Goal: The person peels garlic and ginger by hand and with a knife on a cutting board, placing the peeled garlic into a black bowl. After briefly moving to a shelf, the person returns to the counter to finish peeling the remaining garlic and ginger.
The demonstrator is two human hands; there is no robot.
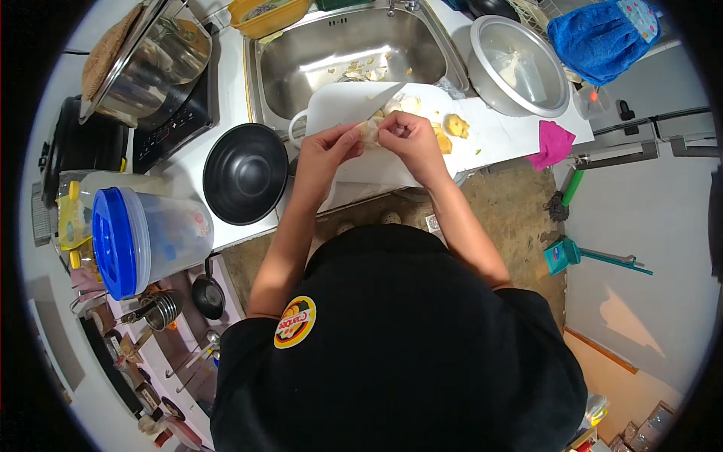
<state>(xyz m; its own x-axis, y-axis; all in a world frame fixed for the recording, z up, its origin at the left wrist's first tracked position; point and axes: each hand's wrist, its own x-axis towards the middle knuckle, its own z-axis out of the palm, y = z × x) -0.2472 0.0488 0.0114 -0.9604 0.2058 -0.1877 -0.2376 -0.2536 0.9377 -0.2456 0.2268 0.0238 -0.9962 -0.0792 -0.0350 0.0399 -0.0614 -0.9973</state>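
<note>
My left hand (329,147) and my right hand (414,143) meet over a white cutting board (331,103) at the sink's front edge. Between their fingertips is a small pale, papery piece that looks like garlic (368,133); both hands are closed on it. Just beyond them a knife (387,98) lies on the board, its handle end hidden. More whitish pieces (407,104) lie beside the blade. To the right of my right hand are a knob of ginger (456,126) and another yellowish ginger piece (443,140).
A steel sink (252,83) with peel scraps is behind the board. Left stand a black wok (245,174), an induction cooker (162,139), a steel pot (169,56) and a blue-lidded container (117,241). Right are a large bowl (482,64) and a pink cloth (553,143).
</note>
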